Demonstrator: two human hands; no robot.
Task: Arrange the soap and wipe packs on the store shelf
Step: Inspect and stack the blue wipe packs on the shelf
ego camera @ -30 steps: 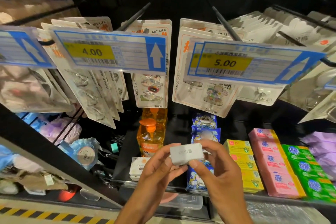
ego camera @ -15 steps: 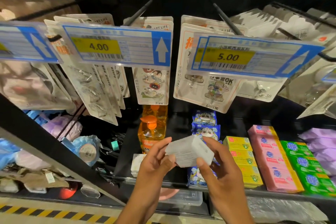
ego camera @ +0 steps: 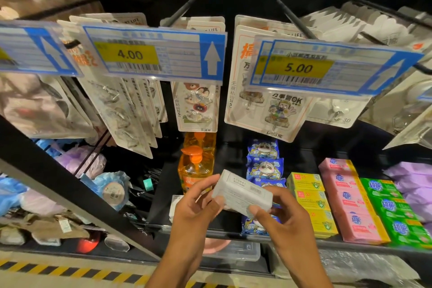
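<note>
Holds a white soap box [ego camera: 243, 192] in mid-air in front of the shelf [ego camera: 350, 244], tilted, with the printed face and barcode turned up. Pinches its left end with the left hand [ego camera: 196, 208], thumb on the near edge, fingers curled over the far edge. Grips its right end with the right hand [ego camera: 285, 213], thumb pressed on the lower corner, fingers curled round the back.

Behind the box, on the shelf: an orange pump bottle [ego camera: 195, 166] and, just to its right, a row of blue wipe packs [ego camera: 264, 168] running front to back, partly hidden by the box and the right hand. Further right, in rows side by side: yellow soap packs [ego camera: 308, 194], pink soap packs [ego camera: 346, 196], green soap packs [ego camera: 388, 206]. Just beside the left hand, a small white carton [ego camera: 174, 206] on the shelf, mostly hidden.

Above, on pegs: hook cards [ego camera: 196, 105], with price tags reading 4.00 [ego camera: 131, 54] and 5.00 [ego camera: 299, 68] in front.
</note>
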